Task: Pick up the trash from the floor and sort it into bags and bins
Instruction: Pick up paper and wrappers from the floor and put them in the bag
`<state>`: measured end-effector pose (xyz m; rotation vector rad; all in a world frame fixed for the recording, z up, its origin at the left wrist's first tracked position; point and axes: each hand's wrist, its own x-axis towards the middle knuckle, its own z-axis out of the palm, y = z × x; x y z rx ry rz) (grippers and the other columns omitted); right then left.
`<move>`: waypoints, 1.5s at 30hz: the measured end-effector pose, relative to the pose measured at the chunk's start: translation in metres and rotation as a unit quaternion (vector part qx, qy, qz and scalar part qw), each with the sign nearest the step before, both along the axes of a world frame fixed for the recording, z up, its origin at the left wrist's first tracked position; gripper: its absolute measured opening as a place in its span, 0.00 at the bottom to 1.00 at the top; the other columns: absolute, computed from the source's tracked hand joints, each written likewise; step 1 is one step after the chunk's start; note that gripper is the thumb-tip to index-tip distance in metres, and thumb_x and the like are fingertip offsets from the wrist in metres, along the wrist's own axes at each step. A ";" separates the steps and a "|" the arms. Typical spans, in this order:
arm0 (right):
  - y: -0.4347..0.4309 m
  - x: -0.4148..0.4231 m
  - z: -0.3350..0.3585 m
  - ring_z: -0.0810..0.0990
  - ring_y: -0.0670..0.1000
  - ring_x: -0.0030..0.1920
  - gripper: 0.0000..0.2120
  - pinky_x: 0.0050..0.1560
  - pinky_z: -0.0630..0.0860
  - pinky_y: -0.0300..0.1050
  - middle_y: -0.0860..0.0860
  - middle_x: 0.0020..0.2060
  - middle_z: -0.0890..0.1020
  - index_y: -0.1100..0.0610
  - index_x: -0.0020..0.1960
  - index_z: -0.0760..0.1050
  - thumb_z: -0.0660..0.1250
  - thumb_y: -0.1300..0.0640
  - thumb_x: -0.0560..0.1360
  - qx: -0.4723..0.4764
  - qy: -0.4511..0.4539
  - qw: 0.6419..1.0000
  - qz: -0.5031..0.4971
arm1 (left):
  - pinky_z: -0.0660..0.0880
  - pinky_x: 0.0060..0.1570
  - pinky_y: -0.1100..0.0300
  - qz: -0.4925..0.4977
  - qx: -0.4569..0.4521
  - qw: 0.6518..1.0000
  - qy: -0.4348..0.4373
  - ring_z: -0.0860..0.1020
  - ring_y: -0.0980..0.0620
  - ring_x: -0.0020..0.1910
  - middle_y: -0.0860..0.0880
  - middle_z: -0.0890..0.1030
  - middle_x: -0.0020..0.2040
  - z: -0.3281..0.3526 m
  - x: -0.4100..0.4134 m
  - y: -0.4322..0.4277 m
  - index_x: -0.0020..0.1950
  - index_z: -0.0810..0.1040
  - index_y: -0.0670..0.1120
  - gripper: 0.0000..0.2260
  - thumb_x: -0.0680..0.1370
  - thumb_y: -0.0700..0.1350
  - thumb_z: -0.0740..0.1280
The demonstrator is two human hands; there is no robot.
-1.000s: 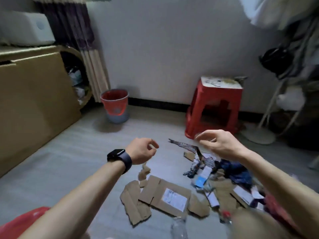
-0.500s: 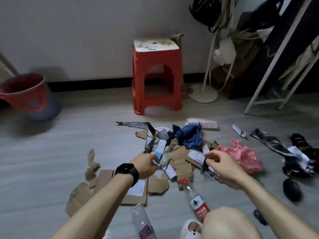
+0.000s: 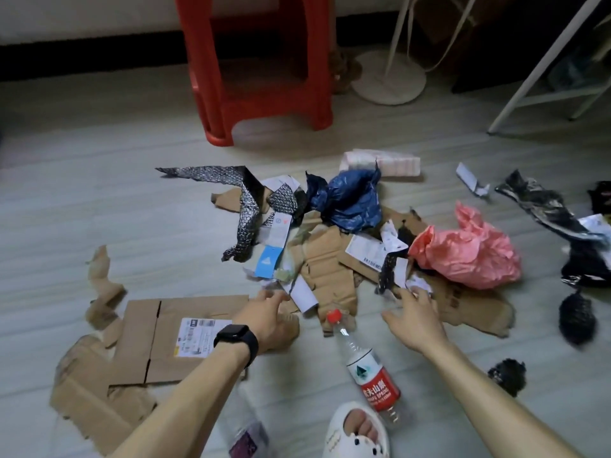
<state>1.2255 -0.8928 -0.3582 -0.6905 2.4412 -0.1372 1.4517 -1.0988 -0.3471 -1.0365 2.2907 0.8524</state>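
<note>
A pile of trash lies on the grey floor: torn cardboard (image 3: 327,262), a flattened box with a label (image 3: 158,338), a blue plastic bag (image 3: 347,196), a pink plastic bag (image 3: 469,249), black bubble wrap (image 3: 244,200) and paper slips. A clear bottle with a red cap and red label (image 3: 363,361) lies in front of me. My left hand (image 3: 267,319), with a black watch on its wrist, reaches low over the cardboard, fingers extended. My right hand (image 3: 413,315) hovers spread at the pile's near edge by white paper scraps (image 3: 418,285). Neither hand holds anything.
A red plastic stool (image 3: 254,71) stands behind the pile. A white fan base (image 3: 388,82) and a white rack leg (image 3: 535,71) are at the back right. Black plastic scraps (image 3: 575,246) lie at right. My foot in a white slipper (image 3: 357,431) and a second bottle (image 3: 248,424) are at the bottom.
The view has tilted down and closer to the pile; the red bin has left the frame. Both hands have opened out and dropped lower over the trash.
</note>
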 end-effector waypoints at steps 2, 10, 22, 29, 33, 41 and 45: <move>-0.014 -0.014 -0.015 0.57 0.62 0.75 0.31 0.74 0.55 0.52 0.59 0.74 0.61 0.52 0.73 0.66 0.68 0.42 0.75 -0.045 0.019 0.997 -0.065 | 0.71 0.64 0.49 0.000 -0.027 1.000 0.012 0.71 0.41 0.67 0.46 0.59 0.76 -0.016 -0.018 -0.002 0.72 0.64 0.59 0.27 0.74 0.57 0.66; -0.034 -0.032 -0.079 0.61 0.59 0.75 0.29 0.72 0.55 0.51 0.62 0.73 0.68 0.49 0.75 0.68 0.68 0.45 0.76 -0.028 0.076 0.996 -0.023 | 0.69 0.63 0.41 0.003 -0.101 0.993 -0.060 0.58 0.33 0.71 0.41 0.40 0.78 -0.060 -0.065 0.005 0.77 0.49 0.60 0.46 0.65 0.73 0.67; 0.012 -0.013 -0.043 0.83 0.59 0.53 0.16 0.52 0.76 0.40 0.56 0.52 0.86 0.51 0.55 0.85 0.74 0.61 0.68 -0.059 -0.023 0.990 -0.129 | 0.65 0.69 0.55 0.067 -0.034 0.996 0.042 0.66 0.39 0.69 0.41 0.60 0.71 -0.014 -0.019 0.005 0.75 0.65 0.50 0.44 0.63 0.63 0.74; -0.027 0.029 0.062 0.83 0.45 0.47 0.06 0.45 0.76 0.38 0.44 0.44 0.87 0.49 0.48 0.87 0.76 0.57 0.71 -0.205 -0.071 0.972 -0.092 | 0.65 0.67 0.62 0.128 -0.033 0.986 0.104 0.65 0.43 0.72 0.42 0.61 0.71 0.078 0.051 0.001 0.71 0.70 0.52 0.46 0.55 0.66 0.65; -0.077 0.057 0.141 0.82 0.42 0.46 0.05 0.44 0.74 0.33 0.41 0.41 0.86 0.47 0.46 0.86 0.77 0.55 0.70 -0.274 -0.085 0.958 -0.018 | 0.67 0.69 0.56 0.126 -0.096 0.982 0.103 0.65 0.42 0.72 0.42 0.59 0.73 0.143 0.097 -0.024 0.73 0.68 0.52 0.47 0.55 0.68 0.69; -0.155 0.178 0.275 0.82 0.37 0.42 0.08 0.40 0.70 0.23 0.42 0.41 0.86 0.48 0.47 0.87 0.76 0.57 0.69 -0.331 -0.056 0.915 0.225 | 0.65 0.71 0.54 0.140 -0.266 0.948 0.107 0.61 0.43 0.74 0.44 0.56 0.76 0.262 0.246 -0.053 0.76 0.64 0.52 0.45 0.63 0.65 0.76; -0.186 0.261 0.323 0.79 0.34 0.31 0.08 0.33 0.75 0.28 0.43 0.37 0.86 0.49 0.46 0.87 0.76 0.59 0.69 -0.347 -0.074 0.882 0.311 | 0.68 0.69 0.55 0.198 -0.312 0.923 0.111 0.65 0.45 0.71 0.46 0.59 0.73 0.296 0.356 -0.037 0.74 0.67 0.50 0.46 0.60 0.65 0.75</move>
